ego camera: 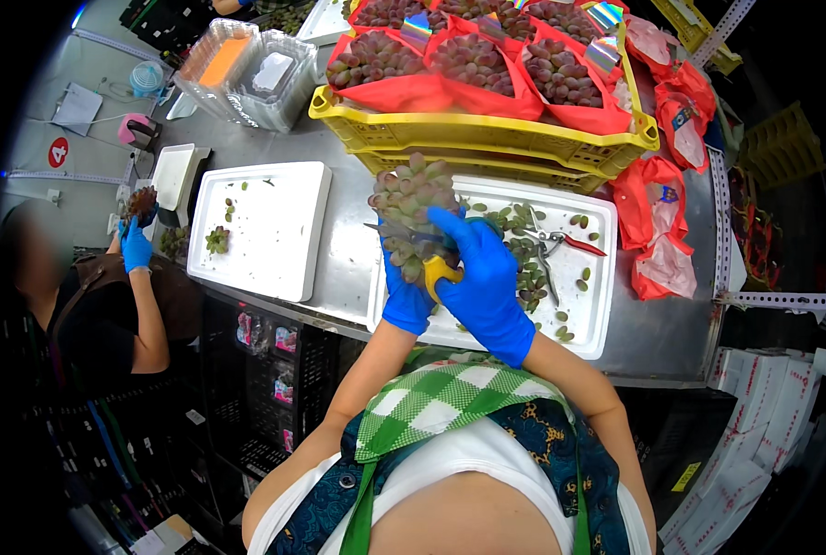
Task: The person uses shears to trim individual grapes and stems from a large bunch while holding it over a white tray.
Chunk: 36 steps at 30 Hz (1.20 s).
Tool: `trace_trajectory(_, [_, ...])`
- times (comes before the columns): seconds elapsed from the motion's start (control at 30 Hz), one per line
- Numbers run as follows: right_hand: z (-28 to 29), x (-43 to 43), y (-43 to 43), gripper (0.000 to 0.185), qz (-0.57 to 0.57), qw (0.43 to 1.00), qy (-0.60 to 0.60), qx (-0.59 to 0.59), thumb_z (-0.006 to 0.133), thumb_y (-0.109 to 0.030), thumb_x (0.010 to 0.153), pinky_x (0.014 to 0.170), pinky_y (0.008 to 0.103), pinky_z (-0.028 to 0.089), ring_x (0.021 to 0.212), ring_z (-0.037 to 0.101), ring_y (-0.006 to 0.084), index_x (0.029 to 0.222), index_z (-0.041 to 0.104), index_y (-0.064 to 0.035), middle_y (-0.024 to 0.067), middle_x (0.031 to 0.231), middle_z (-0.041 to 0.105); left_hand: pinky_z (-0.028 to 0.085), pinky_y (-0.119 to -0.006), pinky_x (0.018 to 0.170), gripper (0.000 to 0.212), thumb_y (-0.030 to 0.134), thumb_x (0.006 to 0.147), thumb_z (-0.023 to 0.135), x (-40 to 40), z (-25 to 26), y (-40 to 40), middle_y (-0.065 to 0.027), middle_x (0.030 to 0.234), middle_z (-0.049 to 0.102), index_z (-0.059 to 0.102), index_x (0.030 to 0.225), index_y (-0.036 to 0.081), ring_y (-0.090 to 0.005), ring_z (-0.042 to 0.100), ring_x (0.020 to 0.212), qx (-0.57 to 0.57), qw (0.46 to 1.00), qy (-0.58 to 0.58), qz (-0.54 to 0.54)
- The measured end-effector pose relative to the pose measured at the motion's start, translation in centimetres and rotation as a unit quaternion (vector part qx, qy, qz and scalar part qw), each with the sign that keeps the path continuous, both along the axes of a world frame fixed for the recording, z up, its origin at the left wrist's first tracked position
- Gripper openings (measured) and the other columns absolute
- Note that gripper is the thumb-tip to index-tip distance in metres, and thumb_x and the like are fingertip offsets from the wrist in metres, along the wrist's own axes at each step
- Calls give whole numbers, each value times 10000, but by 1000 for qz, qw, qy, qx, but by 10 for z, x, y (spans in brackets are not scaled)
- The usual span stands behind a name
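Note:
A bunch of greenish-purple grapes [413,191] is upright in my gloved left hand [407,300], which supports it from below and behind; part of that hand is hidden by the fruit. My gloved right hand [481,277] grips scissors with a yellow handle [440,276], their blades pointing left across the lower part of the bunch. Under both hands lies a white foam tray [596,336]. Loose grapes [532,274] are scattered in its right half, beside red-handled pruning snips [582,245] with their blades apart.
Behind the tray, stacked yellow crates [468,132] hold grape bunches in red wrappers. More red wrappers [652,201] lie to the right. Another foam tray [267,229] with few grapes stands left, clear plastic boxes [267,90] behind it. A co-worker's gloved hand [135,246] holds grapes at far left.

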State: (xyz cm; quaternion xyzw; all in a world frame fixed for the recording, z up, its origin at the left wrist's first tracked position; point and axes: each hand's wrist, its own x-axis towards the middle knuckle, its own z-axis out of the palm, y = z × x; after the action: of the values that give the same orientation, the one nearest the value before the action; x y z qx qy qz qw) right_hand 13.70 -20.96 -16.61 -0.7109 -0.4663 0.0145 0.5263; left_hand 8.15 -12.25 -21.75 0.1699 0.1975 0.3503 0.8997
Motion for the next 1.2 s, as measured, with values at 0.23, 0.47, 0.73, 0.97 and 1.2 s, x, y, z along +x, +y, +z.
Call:
trace_trajectory(0.23, [18, -7, -9, 577, -16, 997, 63, 47, 626, 44, 563, 575, 274, 428, 640, 499, 183, 1115, 510, -81, 77, 784, 497, 311, -409, 991, 511, 412, 901, 286, -7, 2, 4, -100, 1324, 325, 261, 1316, 114, -254, 366, 1183, -8, 994, -100, -45])
trace_trajectory(0.47, [31, 24, -33, 623, 2, 999, -47, -21, 662, -43, 593, 624, 320, 428, 691, 516, 225, 1186, 500, -143, 69, 780, 513, 281, -378, 1016, 477, 267, 891, 380, -14, 14, 27, -119, 1317, 328, 269, 1307, 61, -244, 332, 1211, -114, 961, -247, -55])
trace_trajectory(0.73, [47, 40, -41, 562, 27, 918, -330, -216, 633, -147, 654, 541, 312, 411, 613, 504, 194, 1196, 489, -170, 42, 694, 469, 314, -394, 996, 529, 260, 884, 399, -27, 2, 21, -165, 1330, 310, 213, 1325, 36, -283, 369, 1182, -207, 938, -271, -65])
trace_trajectory(0.97, [58, 23, -34, 413, -19, 831, -466, -302, 533, -124, 724, 515, 288, 397, 598, 493, 173, 1135, 513, -88, 34, 660, 448, 284, -404, 1014, 452, 273, 911, 323, -23, 5, 15, -130, 1340, 297, 265, 1300, 52, -254, 316, 1225, -229, 930, -274, -90])
trace_trajectory(1.2, [55, 21, -26, 316, -48, 831, -471, -290, 538, -120, 754, 463, 280, 383, 547, 482, 165, 1066, 548, -72, 29, 599, 422, 267, -401, 1028, 527, 272, 895, 382, -21, 2, 15, -172, 1338, 288, 196, 1326, 31, -289, 354, 1200, -221, 932, -275, -88])
